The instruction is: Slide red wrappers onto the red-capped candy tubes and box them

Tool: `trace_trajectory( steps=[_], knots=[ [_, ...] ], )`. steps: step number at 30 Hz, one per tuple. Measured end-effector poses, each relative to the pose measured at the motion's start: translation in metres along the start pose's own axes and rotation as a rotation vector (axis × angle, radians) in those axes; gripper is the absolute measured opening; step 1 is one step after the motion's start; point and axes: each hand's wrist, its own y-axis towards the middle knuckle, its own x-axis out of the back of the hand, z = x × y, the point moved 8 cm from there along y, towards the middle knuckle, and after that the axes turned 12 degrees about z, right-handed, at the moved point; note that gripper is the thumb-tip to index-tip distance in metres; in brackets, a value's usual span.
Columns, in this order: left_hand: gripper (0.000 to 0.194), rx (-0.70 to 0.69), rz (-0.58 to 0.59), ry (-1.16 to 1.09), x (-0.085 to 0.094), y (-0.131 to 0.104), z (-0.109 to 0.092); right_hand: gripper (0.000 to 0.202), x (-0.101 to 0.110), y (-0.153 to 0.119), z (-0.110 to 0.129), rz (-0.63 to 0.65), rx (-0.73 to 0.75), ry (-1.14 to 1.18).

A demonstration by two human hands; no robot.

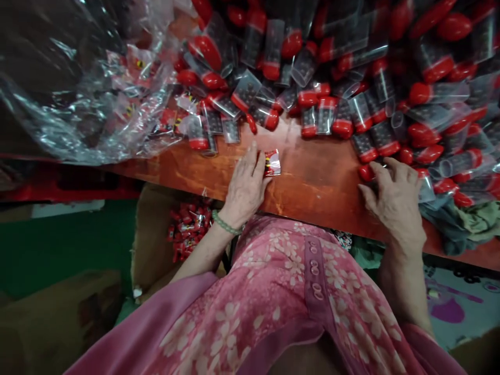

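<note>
My left hand [247,182] lies over the wooden tabletop, a green bead bracelet on its wrist. Its thumb and index finger are at the left edge of a small red printed label [273,162], seemingly pinching it. On the right, my right hand [396,203] reaches to the near edge of a pile of clear tubes with red caps and small dark balls inside. Its fingers are curved and apart, with the index fingertip beside a red cap [366,172]. The rest of that tube is not clearly visible. Another capped tube [363,148] lies just beyond.
Clear plastic bag [89,114] with red printed labels [136,67] lies at the left. Below the table [312,192] stands a cardboard box [150,224] holding several finished-looking red pieces [189,229]. Crumpled cloth [453,221] lies at the right edge.
</note>
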Motion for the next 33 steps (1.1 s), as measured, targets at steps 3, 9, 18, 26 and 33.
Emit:
trace_trajectory(
  steps=[3,9,18,26,33],
  knots=[
    [0.047,-0.041,-0.065,-0.005,-0.004,0.000,0.008,0.046,-0.001,0.003,0.006,-0.007,0.017,-0.045],
    [0.030,-0.185,-0.186,-0.041,-0.002,-0.006,0.012,0.041,-0.005,0.006,0.042,0.000,0.102,-0.192],
    [0.019,-0.287,-0.344,0.200,0.024,-0.008,-0.017,0.043,-0.024,0.013,0.078,0.044,0.307,-0.111],
    [0.017,-0.309,-0.468,0.068,0.028,-0.005,-0.013,0.024,-0.010,0.015,0.073,-0.055,0.368,0.352],
    [0.031,-0.233,-0.320,-0.135,0.026,0.006,0.002,0.023,-0.003,0.021,0.091,-0.094,0.419,0.546]
  ],
)
